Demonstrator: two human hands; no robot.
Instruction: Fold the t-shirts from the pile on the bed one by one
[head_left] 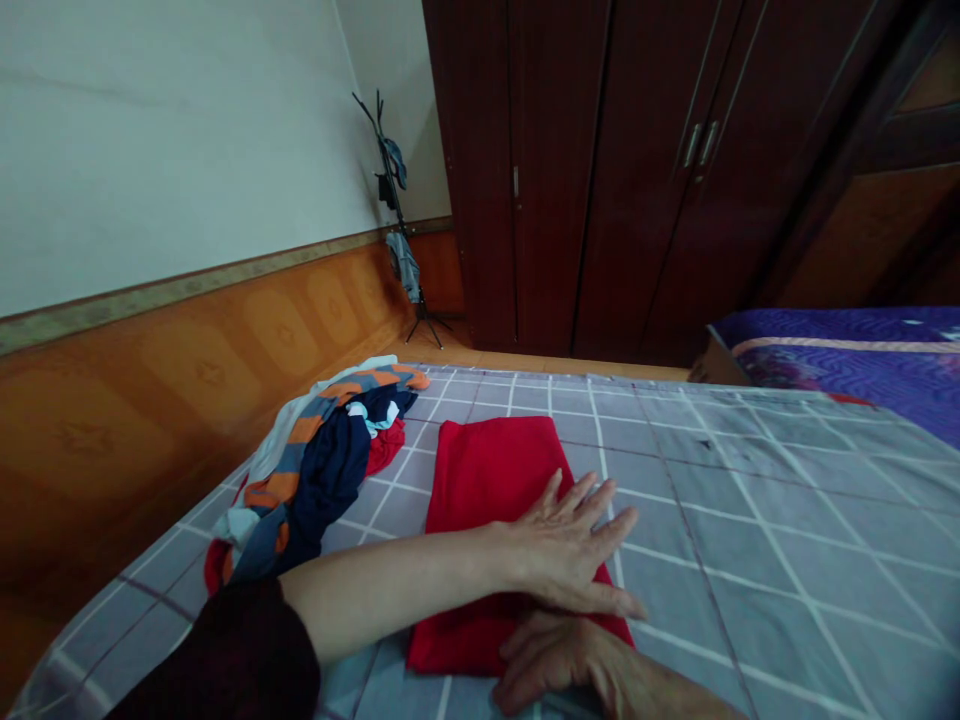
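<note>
A red cloth [491, 470], folded into a flat rectangle, lies on the grey checked bedsheet [720, 510]. Across its right side rests my left hand [574, 545], palm down with the fingers spread, the fingertips reaching past the cloth's right edge. My right hand [559, 660] is at the near edge of the cloth, just below my left hand; its fingers point left, slightly bent and apart, and touch the red fabric. Nothing shows gripped in either hand.
A heap of mixed clothes [330, 470] lies at the bed's left side. Beyond the bed stand a coat rack [397, 200] with garments and a dark wooden wardrobe [555, 180]. A purple-covered bed [862, 360] is at the right.
</note>
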